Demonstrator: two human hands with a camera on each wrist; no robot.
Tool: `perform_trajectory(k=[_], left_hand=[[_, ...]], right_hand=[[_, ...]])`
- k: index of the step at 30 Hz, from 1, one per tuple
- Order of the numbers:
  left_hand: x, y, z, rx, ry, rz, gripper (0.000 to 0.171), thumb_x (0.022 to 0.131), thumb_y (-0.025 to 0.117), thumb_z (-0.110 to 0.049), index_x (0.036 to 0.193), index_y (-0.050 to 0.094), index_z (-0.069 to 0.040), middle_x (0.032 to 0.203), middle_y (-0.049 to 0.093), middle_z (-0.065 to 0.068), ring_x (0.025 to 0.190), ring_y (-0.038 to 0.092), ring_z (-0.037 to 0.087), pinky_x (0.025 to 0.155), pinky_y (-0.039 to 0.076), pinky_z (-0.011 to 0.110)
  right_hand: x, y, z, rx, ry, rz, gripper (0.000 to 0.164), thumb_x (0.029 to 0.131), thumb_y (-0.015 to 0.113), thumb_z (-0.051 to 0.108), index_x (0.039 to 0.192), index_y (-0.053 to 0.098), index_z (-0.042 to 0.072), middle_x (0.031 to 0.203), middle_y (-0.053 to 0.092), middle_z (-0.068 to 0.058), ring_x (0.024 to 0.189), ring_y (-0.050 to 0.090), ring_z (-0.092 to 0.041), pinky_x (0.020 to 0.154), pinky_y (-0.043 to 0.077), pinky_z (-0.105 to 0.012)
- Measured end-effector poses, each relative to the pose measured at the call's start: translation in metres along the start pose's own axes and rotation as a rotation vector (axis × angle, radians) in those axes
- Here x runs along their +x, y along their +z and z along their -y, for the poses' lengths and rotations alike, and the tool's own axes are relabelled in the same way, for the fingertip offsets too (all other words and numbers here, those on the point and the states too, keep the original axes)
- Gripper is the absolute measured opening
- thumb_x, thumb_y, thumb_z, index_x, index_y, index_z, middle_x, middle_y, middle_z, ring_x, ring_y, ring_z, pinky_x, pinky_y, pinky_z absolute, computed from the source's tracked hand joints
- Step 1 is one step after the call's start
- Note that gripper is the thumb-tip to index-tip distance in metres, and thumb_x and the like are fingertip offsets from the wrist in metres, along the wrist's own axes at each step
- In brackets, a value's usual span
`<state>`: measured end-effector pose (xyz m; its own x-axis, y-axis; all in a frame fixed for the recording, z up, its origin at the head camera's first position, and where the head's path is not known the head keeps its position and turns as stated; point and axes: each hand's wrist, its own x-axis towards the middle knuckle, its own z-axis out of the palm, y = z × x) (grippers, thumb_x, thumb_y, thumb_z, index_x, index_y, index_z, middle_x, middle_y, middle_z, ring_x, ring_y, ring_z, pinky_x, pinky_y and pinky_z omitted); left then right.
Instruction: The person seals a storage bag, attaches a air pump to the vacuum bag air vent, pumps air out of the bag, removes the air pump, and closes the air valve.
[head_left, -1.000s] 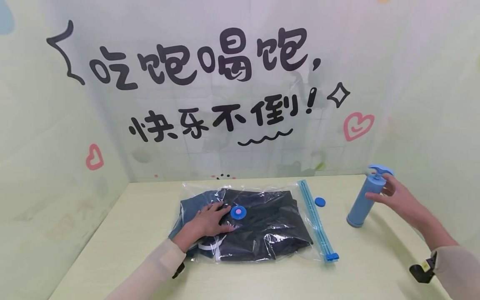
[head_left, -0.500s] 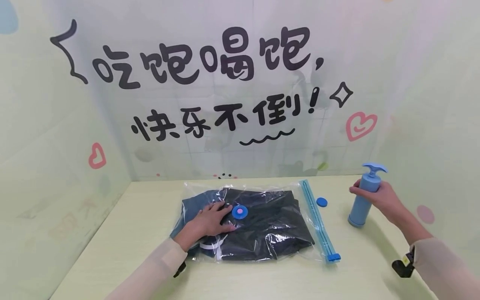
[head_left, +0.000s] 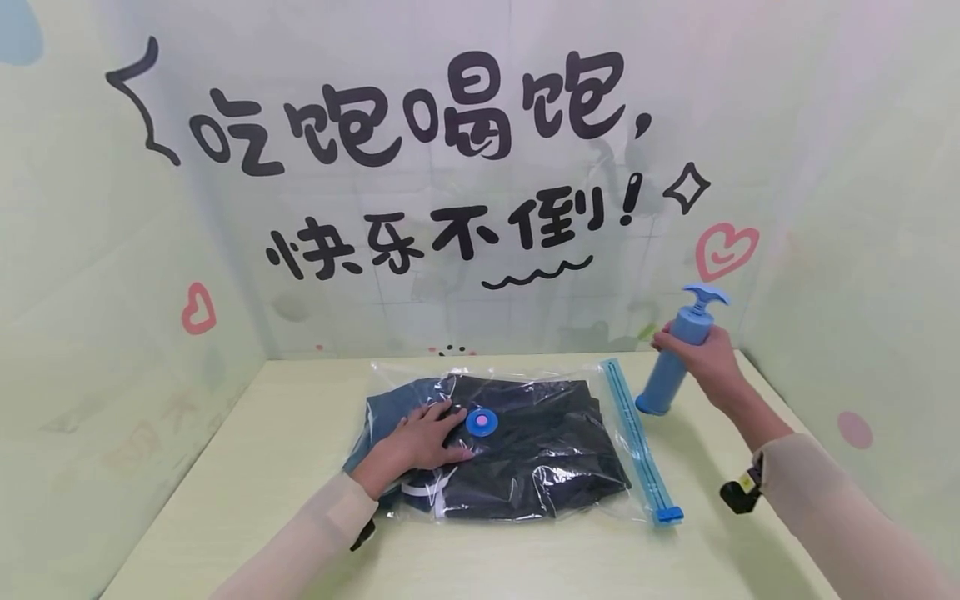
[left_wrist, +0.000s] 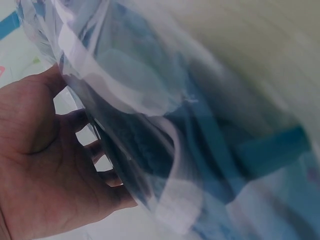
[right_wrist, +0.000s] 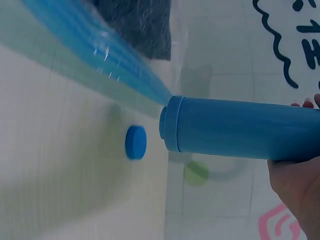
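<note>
Where your beige fabric sleeves [head_left: 847,508] end, black wrist-worn devices [head_left: 741,495] show, over a pale wood-look table [head_left: 570,562]. Your left hand [head_left: 420,442] lies palm down, fingers spread and uncurled, touching a clear plastic bag [head_left: 393,373]; it grips nothing. Bag is flat, mid-table, packed with folded dark clothing [head_left: 525,467]: mostly black, blue-grey at the left, white stripe on the near side. Round blue plastic valve with a pink centre [head_left: 482,422] sits on top, just beside your left fingertips. Translucent blue zip strip [head_left: 633,433] runs along the bag's right edge, bright blue plastic slider [head_left: 670,515] at its near end.

Beyond the strip, to the right, your right hand [head_left: 708,358] has fingers and thumb wrapped round the barrel of a light-blue plastic cylindrical hand pump [head_left: 667,379]. You hold it tilted, T-shaped handle [head_left: 705,296] up, lower end near the zip strip and off the tabletop. Small blue plastic disc [right_wrist: 135,142] lies on the table near that end; only the right wrist view shows it. Behind: pale printed wall [head_left: 337,42], black Chinese characters [head_left: 461,232], pink hearts [head_left: 198,308].
</note>
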<state>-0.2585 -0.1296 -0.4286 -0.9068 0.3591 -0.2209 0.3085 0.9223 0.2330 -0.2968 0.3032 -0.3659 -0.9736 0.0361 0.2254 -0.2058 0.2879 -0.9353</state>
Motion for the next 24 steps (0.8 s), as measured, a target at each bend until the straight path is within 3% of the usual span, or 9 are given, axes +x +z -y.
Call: perform_trajectory(k=[8,14,24], left_hand=[[0.001,0.001,0.001,0.008,-0.002,0.009,0.077,0.097,0.064,-0.054,0.158,0.039,-0.016,0.163,0.024,0.015,0.145,0.023,0.047,0.109,0.025,0.068],[0.002,0.001,0.001,0.001,-0.015,0.023,0.077,0.097,0.064,-0.054,0.158,0.039,-0.016,0.164,0.024,0.014,0.146,0.022,0.046,0.11,0.024,0.067],[0.004,-0.001,-0.001,0.013,-0.048,0.044,0.077,0.097,0.061,-0.057,0.159,0.038,-0.019,0.165,0.022,0.012,0.147,0.021,0.045,0.111,0.023,0.066]], right_hand=[[0.016,0.075,0.024,0.167,-0.071,0.021,0.023,0.092,0.076,0.013,0.102,0.063,-0.003,0.09,0.069,-0.001,0.09,0.066,-0.019,0.101,0.039,-0.058],[0.018,0.137,0.032,0.208,-0.106,0.058,0.018,0.088,0.077,0.007,0.099,0.067,-0.002,0.09,0.068,-0.004,0.091,0.063,-0.024,0.094,0.044,-0.05],[0.011,0.213,0.043,0.197,-0.126,0.188,0.018,0.092,0.076,0.015,0.1,0.068,0.002,0.097,0.069,-0.012,0.099,0.064,-0.031,0.094,0.044,-0.056]])
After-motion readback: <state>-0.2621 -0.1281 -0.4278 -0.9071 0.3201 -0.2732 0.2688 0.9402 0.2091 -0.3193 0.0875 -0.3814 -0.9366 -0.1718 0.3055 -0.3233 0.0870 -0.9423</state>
